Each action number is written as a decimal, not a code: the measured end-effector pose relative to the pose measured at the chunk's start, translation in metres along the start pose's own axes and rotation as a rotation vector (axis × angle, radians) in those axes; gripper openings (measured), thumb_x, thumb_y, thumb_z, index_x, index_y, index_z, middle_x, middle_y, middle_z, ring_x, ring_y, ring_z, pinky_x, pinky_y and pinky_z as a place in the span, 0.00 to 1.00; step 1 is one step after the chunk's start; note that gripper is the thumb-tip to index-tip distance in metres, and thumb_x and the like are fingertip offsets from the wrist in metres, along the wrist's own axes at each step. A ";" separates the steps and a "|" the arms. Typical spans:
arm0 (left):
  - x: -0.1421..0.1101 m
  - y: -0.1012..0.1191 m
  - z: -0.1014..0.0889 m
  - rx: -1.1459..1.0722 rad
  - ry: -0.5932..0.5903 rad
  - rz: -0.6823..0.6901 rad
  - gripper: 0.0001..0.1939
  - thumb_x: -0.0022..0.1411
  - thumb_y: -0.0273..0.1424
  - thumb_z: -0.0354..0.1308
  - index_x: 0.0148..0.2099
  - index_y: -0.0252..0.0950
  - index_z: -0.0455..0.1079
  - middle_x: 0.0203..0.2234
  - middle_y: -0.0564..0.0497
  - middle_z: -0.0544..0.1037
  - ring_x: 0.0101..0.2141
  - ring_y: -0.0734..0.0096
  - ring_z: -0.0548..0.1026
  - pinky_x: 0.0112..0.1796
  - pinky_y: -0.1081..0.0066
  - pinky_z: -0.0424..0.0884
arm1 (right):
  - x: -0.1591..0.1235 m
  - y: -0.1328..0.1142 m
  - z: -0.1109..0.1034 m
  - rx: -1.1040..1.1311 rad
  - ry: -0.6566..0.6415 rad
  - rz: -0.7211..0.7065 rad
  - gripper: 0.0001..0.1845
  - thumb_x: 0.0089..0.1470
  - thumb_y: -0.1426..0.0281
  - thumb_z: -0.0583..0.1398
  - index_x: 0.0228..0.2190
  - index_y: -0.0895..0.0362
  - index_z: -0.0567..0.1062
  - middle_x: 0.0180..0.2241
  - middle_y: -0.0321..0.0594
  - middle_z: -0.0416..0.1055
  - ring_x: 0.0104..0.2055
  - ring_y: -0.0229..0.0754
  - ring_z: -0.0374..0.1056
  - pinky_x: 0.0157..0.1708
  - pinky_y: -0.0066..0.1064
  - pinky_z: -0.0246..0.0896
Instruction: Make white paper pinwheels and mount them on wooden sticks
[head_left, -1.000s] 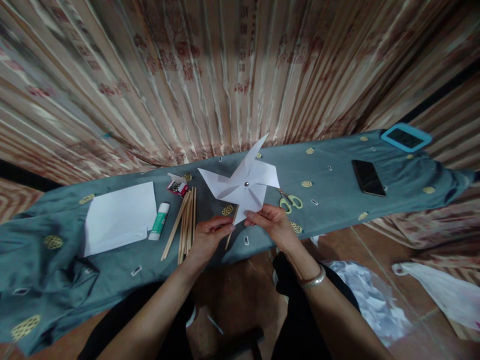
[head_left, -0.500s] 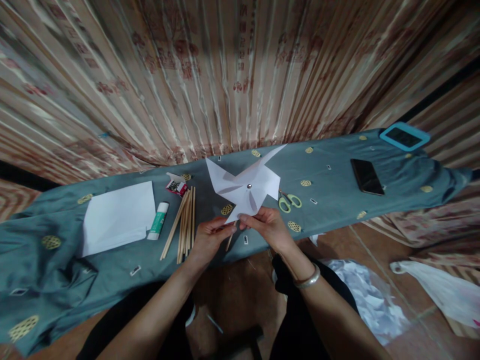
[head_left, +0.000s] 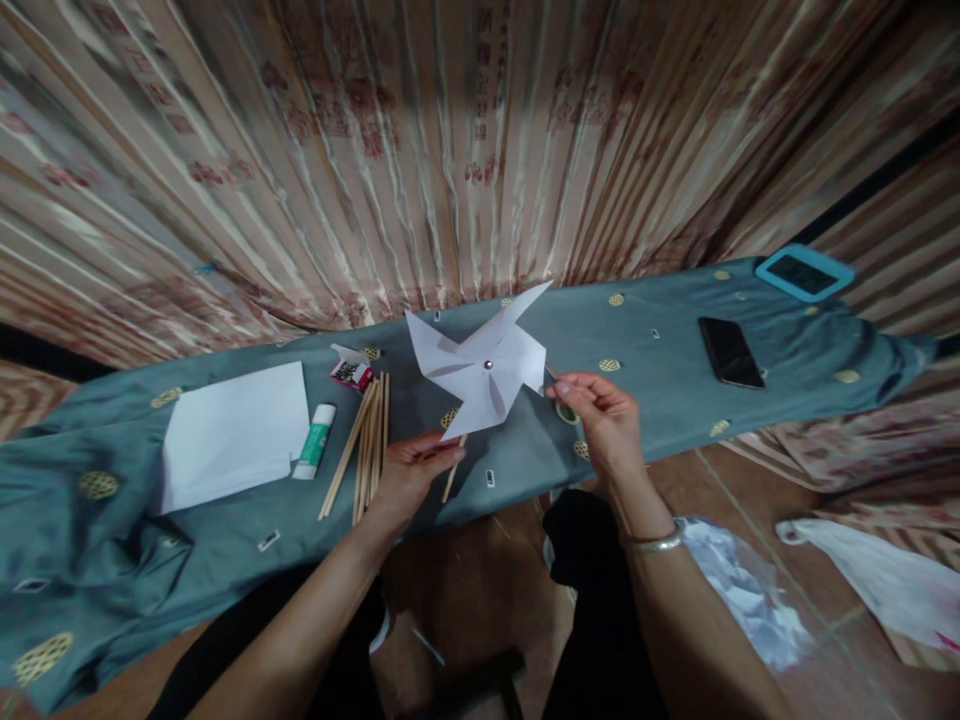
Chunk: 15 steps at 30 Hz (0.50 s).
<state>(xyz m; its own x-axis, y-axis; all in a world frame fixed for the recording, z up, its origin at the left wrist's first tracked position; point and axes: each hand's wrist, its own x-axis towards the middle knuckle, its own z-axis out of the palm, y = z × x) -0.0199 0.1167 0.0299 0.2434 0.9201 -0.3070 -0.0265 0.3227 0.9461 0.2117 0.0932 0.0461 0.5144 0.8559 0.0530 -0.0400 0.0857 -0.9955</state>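
Note:
A white paper pinwheel (head_left: 480,375) with a round metal pin head at its middle is held up above the cloth. My left hand (head_left: 409,478) is closed, pinching the pinwheel near its lower blade tip. A thin wooden stick (head_left: 454,470) shows just below that hand; its upper part is hidden behind the paper. My right hand (head_left: 604,415), a silver bangle on its wrist, has thumb and fingers pinched at the edge of the right blade. Behind its fingers lie green-handled scissors (head_left: 567,413), mostly covered.
On the patterned green cloth (head_left: 660,390) lie white paper sheets (head_left: 232,435), a glue stick (head_left: 315,442), several wooden sticks (head_left: 369,450) and a small red-white box (head_left: 351,372). A phone (head_left: 731,352) and a blue-framed device (head_left: 804,272) lie right. Paper scraps (head_left: 739,590) are in a bag below.
My right hand has left the lower blade and moved right and up to the right blade's edge, covering the scissors. The pinwheel has shifted slightly left, still in my left hand.

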 end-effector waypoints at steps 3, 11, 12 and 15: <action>-0.001 -0.003 0.002 0.019 -0.016 -0.016 0.14 0.40 0.35 0.72 0.33 0.39 0.81 0.32 0.49 0.84 0.38 0.60 0.79 0.47 0.63 0.71 | 0.005 0.005 -0.003 0.021 0.052 -0.041 0.17 0.39 0.59 0.71 0.33 0.52 0.79 0.33 0.38 0.80 0.37 0.42 0.75 0.42 0.36 0.68; -0.001 -0.004 0.003 0.040 -0.030 -0.018 0.13 0.40 0.35 0.71 0.32 0.39 0.81 0.32 0.49 0.84 0.38 0.60 0.79 0.45 0.63 0.71 | 0.003 0.008 0.004 0.096 0.015 0.016 0.18 0.35 0.59 0.73 0.30 0.52 0.80 0.28 0.34 0.79 0.30 0.38 0.73 0.37 0.33 0.69; -0.001 -0.004 0.003 0.038 -0.021 -0.019 0.13 0.40 0.35 0.71 0.32 0.39 0.81 0.32 0.49 0.84 0.37 0.60 0.79 0.46 0.63 0.71 | 0.003 0.008 0.005 0.099 0.017 0.025 0.18 0.34 0.59 0.73 0.30 0.52 0.80 0.27 0.34 0.79 0.29 0.37 0.73 0.36 0.32 0.69; -0.001 -0.003 0.003 0.023 0.005 -0.021 0.13 0.39 0.35 0.72 0.31 0.39 0.81 0.32 0.49 0.84 0.38 0.60 0.79 0.46 0.63 0.71 | 0.002 0.007 0.006 0.108 0.028 0.055 0.19 0.32 0.59 0.74 0.29 0.52 0.80 0.26 0.33 0.78 0.28 0.37 0.72 0.34 0.32 0.69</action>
<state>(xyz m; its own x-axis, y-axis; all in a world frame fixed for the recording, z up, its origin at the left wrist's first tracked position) -0.0168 0.1144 0.0275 0.2386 0.9142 -0.3275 0.0005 0.3371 0.9415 0.2076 0.0984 0.0396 0.5324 0.8465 -0.0050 -0.1599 0.0948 -0.9826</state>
